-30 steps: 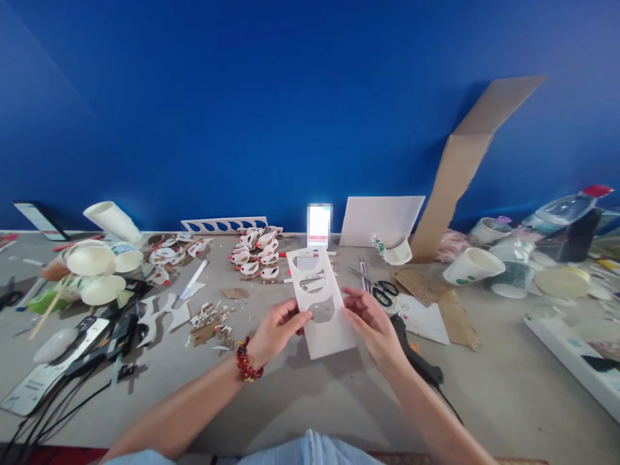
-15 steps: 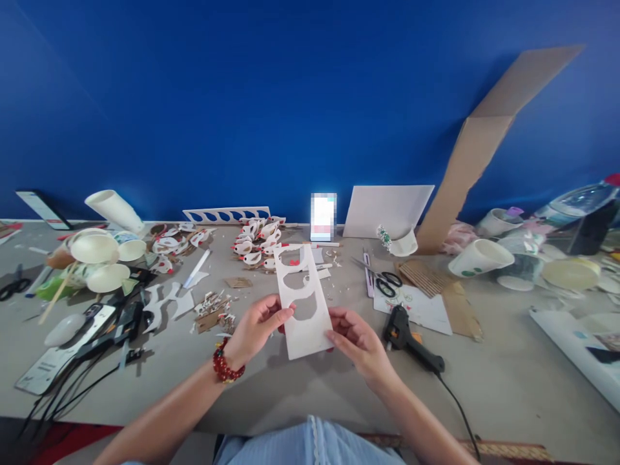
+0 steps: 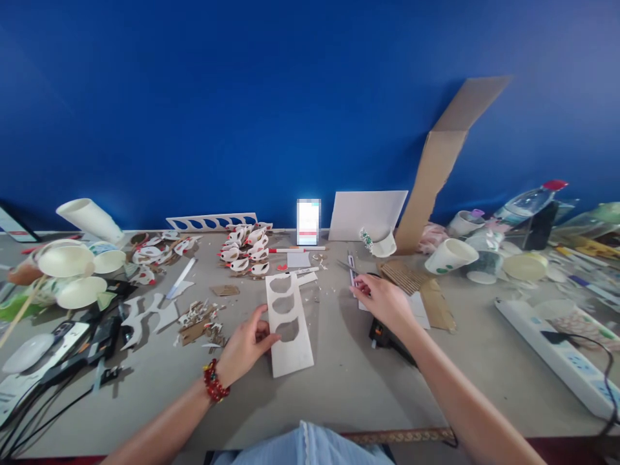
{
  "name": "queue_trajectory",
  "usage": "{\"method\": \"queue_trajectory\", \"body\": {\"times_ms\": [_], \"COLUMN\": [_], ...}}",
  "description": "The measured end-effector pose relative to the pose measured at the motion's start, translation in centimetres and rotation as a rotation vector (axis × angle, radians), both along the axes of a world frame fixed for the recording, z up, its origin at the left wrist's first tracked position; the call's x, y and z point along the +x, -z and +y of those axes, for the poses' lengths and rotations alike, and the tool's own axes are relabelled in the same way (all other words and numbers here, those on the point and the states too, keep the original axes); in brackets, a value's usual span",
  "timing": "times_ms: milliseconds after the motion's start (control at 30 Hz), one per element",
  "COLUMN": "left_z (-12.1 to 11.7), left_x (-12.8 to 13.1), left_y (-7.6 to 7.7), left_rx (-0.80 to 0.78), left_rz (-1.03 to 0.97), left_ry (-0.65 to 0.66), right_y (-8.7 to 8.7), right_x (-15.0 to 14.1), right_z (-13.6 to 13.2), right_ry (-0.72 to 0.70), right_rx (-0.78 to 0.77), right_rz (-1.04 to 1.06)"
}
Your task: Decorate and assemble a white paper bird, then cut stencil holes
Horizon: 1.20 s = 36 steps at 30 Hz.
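Note:
My left hand [image 3: 249, 345] pinches the left edge of a white foam board strip [image 3: 298, 355] with rounded cut-outs, thumb on top and fingers at the edge. The strip is low over the table or resting on it; I cannot tell which. My right hand [image 3: 385, 302] reaches over the scissors [image 3: 343, 264] and the lower end of a slim craft knife [image 3: 351, 260], fingers bent together. It covers the scissors' handles, and what its fingertips grip is hidden. Under my right forearm lies a black glue gun [image 3: 375, 332], partly covered.
Several white bird-shaped cutouts [image 3: 239, 265] with red beaks lie behind the strip. Scraps [image 3: 201, 323] and paper cups [image 3: 80, 292] are on the left. A lit phone [image 3: 309, 223] stands by the wall. To the right are cardboard [image 3: 438, 303], a cup [image 3: 450, 256] and a power strip [image 3: 557, 361].
My right hand has let go of the foam board strip and moved right and forward to the scissors and craft knife. My left hand keeps the strip, now lower. The view has shifted.

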<state>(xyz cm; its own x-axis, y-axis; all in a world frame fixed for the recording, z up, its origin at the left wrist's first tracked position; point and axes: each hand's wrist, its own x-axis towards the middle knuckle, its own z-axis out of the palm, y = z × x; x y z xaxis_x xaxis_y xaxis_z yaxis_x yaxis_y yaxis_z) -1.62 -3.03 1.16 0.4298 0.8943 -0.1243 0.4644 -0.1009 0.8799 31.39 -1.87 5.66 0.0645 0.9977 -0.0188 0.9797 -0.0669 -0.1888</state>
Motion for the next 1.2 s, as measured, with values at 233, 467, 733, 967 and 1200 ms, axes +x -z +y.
{"method": "queue_trajectory", "body": {"times_ms": [233, 467, 733, 967, 1200], "left_z": [0.0, -0.1, -0.1, 0.2, 0.4], "left_x": [0.1, -0.1, -0.2, -0.1, -0.3], "left_y": [0.4, 0.4, 0.5, 0.3, 1.3], "left_rx": [0.074, -0.032, -0.023, 0.009, 0.125], "left_rz": [0.027, -0.109, -0.110, -0.062, 0.094], "left_ry": [-0.042, -0.035, -0.009, 0.054, 0.102], "right_y": [1.8, 1.4, -0.2, -1.8, -2.3], "right_x": [-0.6, 0.5, 4.8, 5.1, -0.3], "right_z": [4.6, 5.9, 6.1, 3.1, -0.9], "right_ry": [0.043, 0.127, 0.161, 0.047, -0.166], "right_rx": [-0.112, -0.100, -0.073, -0.042, 0.208], "right_rz": [-0.111, 0.074, 0.758, 1.206, 0.778]}}
